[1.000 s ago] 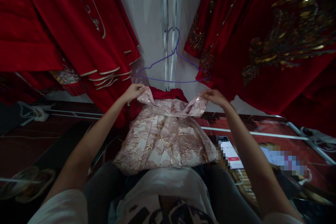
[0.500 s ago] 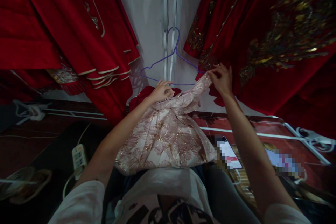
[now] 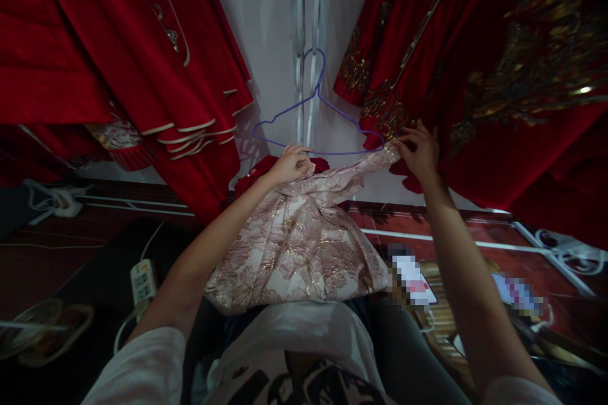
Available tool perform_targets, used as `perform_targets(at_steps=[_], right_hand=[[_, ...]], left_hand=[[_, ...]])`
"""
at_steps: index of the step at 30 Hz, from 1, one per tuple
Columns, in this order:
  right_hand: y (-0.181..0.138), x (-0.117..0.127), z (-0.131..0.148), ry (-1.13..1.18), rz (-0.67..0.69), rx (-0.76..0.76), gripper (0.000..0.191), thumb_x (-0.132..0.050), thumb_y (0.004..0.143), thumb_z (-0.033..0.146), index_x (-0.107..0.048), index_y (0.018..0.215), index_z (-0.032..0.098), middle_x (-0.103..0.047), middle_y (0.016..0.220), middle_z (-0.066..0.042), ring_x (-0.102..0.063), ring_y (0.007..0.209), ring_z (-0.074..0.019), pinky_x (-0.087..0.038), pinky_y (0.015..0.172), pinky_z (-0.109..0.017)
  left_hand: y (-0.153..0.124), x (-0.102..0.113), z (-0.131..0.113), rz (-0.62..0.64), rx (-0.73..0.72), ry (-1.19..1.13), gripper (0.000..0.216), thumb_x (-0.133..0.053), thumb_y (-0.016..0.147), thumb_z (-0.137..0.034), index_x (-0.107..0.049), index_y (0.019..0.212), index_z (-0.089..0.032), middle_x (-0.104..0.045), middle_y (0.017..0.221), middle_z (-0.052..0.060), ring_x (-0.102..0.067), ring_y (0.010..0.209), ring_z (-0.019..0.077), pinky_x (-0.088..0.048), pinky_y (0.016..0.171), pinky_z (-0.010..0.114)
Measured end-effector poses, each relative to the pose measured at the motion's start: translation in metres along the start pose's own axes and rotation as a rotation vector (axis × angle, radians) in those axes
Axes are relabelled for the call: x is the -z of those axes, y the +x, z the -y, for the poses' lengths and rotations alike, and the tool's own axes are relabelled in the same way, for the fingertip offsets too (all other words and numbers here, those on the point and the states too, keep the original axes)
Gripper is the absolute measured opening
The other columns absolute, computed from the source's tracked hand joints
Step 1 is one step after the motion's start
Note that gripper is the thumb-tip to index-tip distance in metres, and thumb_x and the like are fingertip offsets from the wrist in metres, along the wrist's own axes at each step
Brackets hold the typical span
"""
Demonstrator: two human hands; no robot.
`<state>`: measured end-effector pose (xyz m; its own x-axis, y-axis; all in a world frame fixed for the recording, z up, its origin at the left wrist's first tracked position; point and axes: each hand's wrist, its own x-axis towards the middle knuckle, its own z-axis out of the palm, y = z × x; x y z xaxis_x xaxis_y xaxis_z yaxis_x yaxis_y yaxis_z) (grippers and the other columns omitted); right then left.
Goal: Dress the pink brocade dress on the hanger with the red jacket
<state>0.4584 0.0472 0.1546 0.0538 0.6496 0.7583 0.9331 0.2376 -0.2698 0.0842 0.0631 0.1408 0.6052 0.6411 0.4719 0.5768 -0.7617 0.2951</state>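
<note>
A pink and cream brocade skirt (image 3: pixel 304 253) with gold-sheen flowers and gathered folds lies over my lap. My left hand (image 3: pixel 294 164) pinches the left part of its waistband. At the other end, my right hand (image 3: pixel 418 149) grips the waistband's tip between thumb and fingers, so the band stretches up to the right. Just beyond the band hangs a purple hanger (image 3: pixel 317 92), its hook on a white rack pole. The hanger's lower right corner is close to the waistband near my right hand; whether they touch, I cannot tell.
Red garments (image 3: pixel 180 63) with pale trim hang at left, and gold-embroidered red ones (image 3: pixel 475 25) at right. A power strip (image 3: pixel 143 281) is at lower left. Two phones lie at right, the nearer phone (image 3: pixel 413 278) on a slatted wooden surface. A white rail (image 3: pixel 456 242) runs behind.
My right hand has moved right and slightly down, drawing the waistband's end outward and straighter. The hanger's right corner now shows. My left hand has hardly moved.
</note>
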Motion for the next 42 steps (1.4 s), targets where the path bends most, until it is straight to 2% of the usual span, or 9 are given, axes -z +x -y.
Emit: perform_targets(at_steps=[7,10,16,22,24,26,31,36,42], right_hand=[[-0.001,0.001,-0.006,0.014,-0.004,0.023,0.02,-0.052,0.087,0.035,-0.068,0.084,0.023,-0.065,0.117,-0.01,-0.042,0.131,-0.0279,-0.018,0.113,-0.056],[0.0,0.003,0.002,0.065,-0.082,0.01,0.019,-0.055,0.086,0.039,-0.068,0.085,0.024,-0.065,0.115,-0.009,-0.047,0.124,-0.0293,-0.028,0.108,-0.055],[0.014,-0.002,0.053,0.111,-0.172,0.002,0.031,-0.049,0.088,0.048,-0.067,0.091,0.023,-0.064,0.103,-0.011,-0.054,0.107,-0.0291,-0.04,0.096,-0.048],[0.029,-0.02,0.099,0.217,-0.094,-0.033,0.039,-0.031,0.095,0.052,-0.057,0.105,0.024,-0.065,0.1,-0.009,-0.058,0.097,-0.0269,-0.041,0.09,-0.047],[0.029,-0.022,0.102,0.228,-0.084,-0.047,0.042,-0.028,0.095,0.055,-0.055,0.106,0.024,-0.064,0.101,-0.009,-0.058,0.098,-0.0278,-0.039,0.091,-0.049],[0.027,-0.021,0.1,0.244,-0.068,-0.052,0.044,-0.028,0.094,0.057,-0.054,0.106,0.024,-0.064,0.101,-0.01,-0.057,0.099,-0.0285,-0.037,0.092,-0.051],[0.026,-0.015,0.096,0.301,-0.034,-0.054,0.045,-0.029,0.093,0.06,-0.054,0.105,0.024,-0.064,0.099,-0.01,-0.058,0.1,-0.0289,-0.036,0.093,-0.052],[0.027,-0.016,0.096,0.344,-0.029,-0.053,0.046,-0.031,0.092,0.061,-0.055,0.103,0.023,-0.064,0.096,-0.009,-0.059,0.093,-0.0268,-0.039,0.092,-0.05],[0.029,-0.017,0.094,0.384,-0.057,-0.046,0.045,-0.036,0.09,0.061,-0.057,0.098,0.023,-0.064,0.089,-0.007,-0.06,0.086,-0.0243,-0.042,0.088,-0.047]], left_hand=[[-0.001,-0.001,0.002,-0.01,-0.003,0.011,0.022,-0.05,0.087,-0.034,-0.068,0.085,-0.021,-0.058,0.13,0.007,-0.05,0.124,0.0221,-0.01,0.117,0.054],[-0.002,-0.003,0.001,-0.007,0.005,0.02,0.02,-0.051,0.087,-0.032,-0.069,0.086,-0.021,-0.057,0.132,0.006,-0.05,0.123,0.0217,-0.012,0.117,0.052],[0.001,-0.005,-0.016,-0.023,-0.011,-0.1,0.022,-0.053,0.089,-0.036,-0.07,0.087,-0.021,-0.061,0.128,0.005,-0.055,0.116,0.021,-0.028,0.109,0.049],[0.006,-0.003,-0.029,-0.066,-0.053,-0.28,0.019,-0.056,0.088,-0.035,-0.069,0.089,-0.022,-0.065,0.122,0.006,-0.058,0.112,0.0195,-0.036,0.103,0.043],[0.004,0.0,-0.024,-0.184,-0.006,-0.365,0.023,-0.052,0.09,-0.037,-0.067,0.087,-0.019,-0.069,0.111,0.007,-0.061,0.104,0.0181,-0.041,0.098,0.037],[-0.002,0.005,-0.01,-0.419,0.11,-0.408,0.027,-0.05,0.091,-0.039,-0.065,0.084,-0.018,-0.07,0.095,0.006,-0.063,0.092,0.016,-0.045,0.088,0.03],[-0.035,0.014,0.053,-0.997,0.559,-0.27,0.029,-0.047,0.09,-0.039,-0.056,0.072,-0.018,-0.058,0.069,-0.001,-0.053,0.067,0.0119,-0.041,0.067,0.022],[-0.065,0.012,0.103,-0.965,0.877,-0.416,0.026,-0.053,0.085,-0.033,-0.054,0.065,-0.017,-0.049,0.059,-0.004,-0.044,0.057,0.01,-0.036,0.058,0.021],[-0.044,0.019,0.103,-0.966,0.694,-0.509,0.024,-0.056,0.082,-0.038,-0.063,0.074,-0.016,-0.061,0.07,-0.001,-0.053,0.066,0.0113,-0.041,0.065,0.021]])
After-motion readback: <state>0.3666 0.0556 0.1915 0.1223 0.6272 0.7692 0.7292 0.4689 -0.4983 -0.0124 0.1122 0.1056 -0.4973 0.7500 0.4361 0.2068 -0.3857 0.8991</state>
